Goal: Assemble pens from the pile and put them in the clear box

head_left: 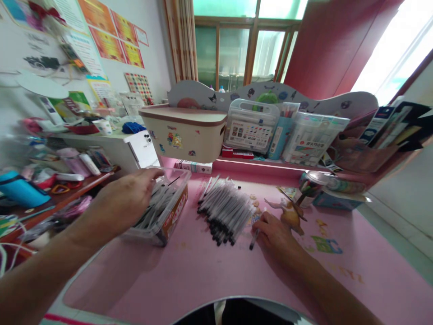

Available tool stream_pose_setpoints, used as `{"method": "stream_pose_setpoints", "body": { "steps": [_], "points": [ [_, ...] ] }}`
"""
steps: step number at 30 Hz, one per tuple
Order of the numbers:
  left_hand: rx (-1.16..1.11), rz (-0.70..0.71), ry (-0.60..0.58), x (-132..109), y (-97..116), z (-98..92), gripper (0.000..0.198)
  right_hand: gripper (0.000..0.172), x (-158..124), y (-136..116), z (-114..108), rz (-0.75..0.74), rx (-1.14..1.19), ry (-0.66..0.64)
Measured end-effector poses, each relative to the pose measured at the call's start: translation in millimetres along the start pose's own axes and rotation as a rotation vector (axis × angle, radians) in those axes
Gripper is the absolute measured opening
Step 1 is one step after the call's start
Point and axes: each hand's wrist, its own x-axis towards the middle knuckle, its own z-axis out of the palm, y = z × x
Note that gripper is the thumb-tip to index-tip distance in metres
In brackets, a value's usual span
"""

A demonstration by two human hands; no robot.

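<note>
My left hand [130,196] reaches over the far left side of a clear plastic box [157,234] with an orange-brown label. Its fingers are bent together at the rim, and their tips are partly hidden. Inside the box lie many loose thin pens or refills [158,201], some dark. To its right, a heap of clear pens with black ends [230,210] is spread on the pink desk [209,280], black ends toward me. Just right of the heap, my right hand [272,230] is closed around one clear pen [253,240], its black end pointing down toward me.
Behind the pens, a shelf holds a cream lidded bin [184,135], a marker case [252,126], a clear marker box [313,140] and a pen holder [365,151]. A can [313,185] and a blue box [338,198] stand at the right. A cluttered side shelf [67,192] lies left.
</note>
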Motion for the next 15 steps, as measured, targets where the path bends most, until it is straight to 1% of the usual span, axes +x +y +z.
{"method": "stream_pose_setpoints", "body": {
  "steps": [1,2,3,4,6,7,9,11,13,15],
  "points": [
    [-0.045,0.041,-0.064,-7,13,5.4,0.027,0.023,0,1,1,0.0,-0.008,0.011],
    [-0.139,0.039,-0.093,-15,26,12.0,0.029,0.021,0,2,1,-0.005,-0.018,0.021],
    [-0.262,0.006,-0.111,-23,38,20.1,0.027,0.019,0,2,0,-0.01,-0.025,0.032],
    [-0.386,-0.033,-0.156,-32,48,29.4,0.024,0.017,-1,2,-1,-0.017,-0.027,0.04],
    [-0.582,-0.082,-0.281,-49,65,50.7,0.022,0.012,-2,-1,-4,-0.02,-0.002,0.068],
    [-0.636,-0.086,-0.342,-57,71,62.1,0.022,0.011,-3,-3,-6,-0.015,0.033,0.084],
    [-0.673,-0.079,-0.415,-69,78,84.8,0.021,0.011,-4,-6,-10,-0.001,0.151,0.124],
    [-0.676,-0.113,-0.455,-77,84,105.9,0.024,0.015,-4,-9,-13,0.009,0.306,0.161],
    [-0.707,-0.213,-0.488,-83,90,124.8,0.033,0.017,-3,-9,-14,0.017,0.463,0.191],
    [-0.798,-0.381,-0.514,-88,96,141.4,0.044,0.018,-2,-10,-15,0.041,0.609,0.203]
  ]
}}
